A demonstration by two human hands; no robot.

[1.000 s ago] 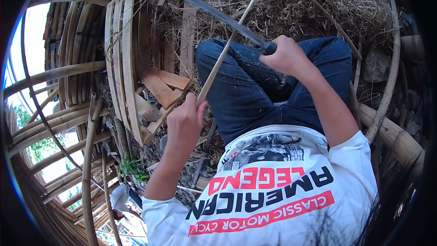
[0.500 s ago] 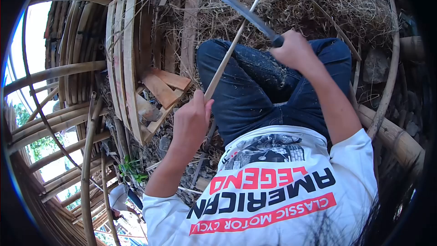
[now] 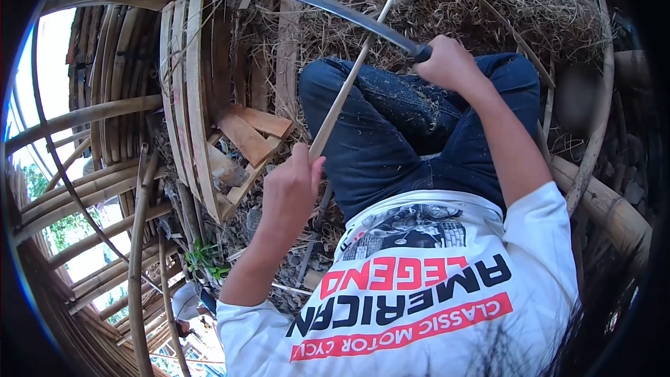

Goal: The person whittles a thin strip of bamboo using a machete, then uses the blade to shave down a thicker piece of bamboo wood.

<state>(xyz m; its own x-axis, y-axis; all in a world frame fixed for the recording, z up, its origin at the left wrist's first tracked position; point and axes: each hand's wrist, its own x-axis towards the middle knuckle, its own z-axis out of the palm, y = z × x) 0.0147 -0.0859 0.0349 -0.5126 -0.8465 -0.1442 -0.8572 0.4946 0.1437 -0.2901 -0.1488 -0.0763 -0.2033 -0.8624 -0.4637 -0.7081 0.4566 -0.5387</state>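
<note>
My left hand [image 3: 289, 192] is closed around the near end of a pale bamboo strip [image 3: 342, 101], which slants away from me over my thigh. In my right hand [image 3: 450, 65], the black handle of a long, slightly curved machete [image 3: 335, 9] is held tight. The blade points left and crosses the strip towards its far part, overlapping it in this view. The strip's far end reaches a heap of fine shavings [image 3: 481, 7]. Small shavings cling to my dark jeans [image 3: 377, 143].
Left of my knee stands a slatted wooden crate [image 3: 187, 98] with offcut boards [image 3: 244, 136] beside it. A bamboo lattice wall [image 3: 84, 115] rises further left. At right lie a thick bamboo pole [image 3: 604, 213] and a thin curved branch [image 3: 604, 98].
My right hand has moved slightly up and left, with the machete blade turned flatter and further left across the strip. My left hand keeps its hold, shifted only a little.
</note>
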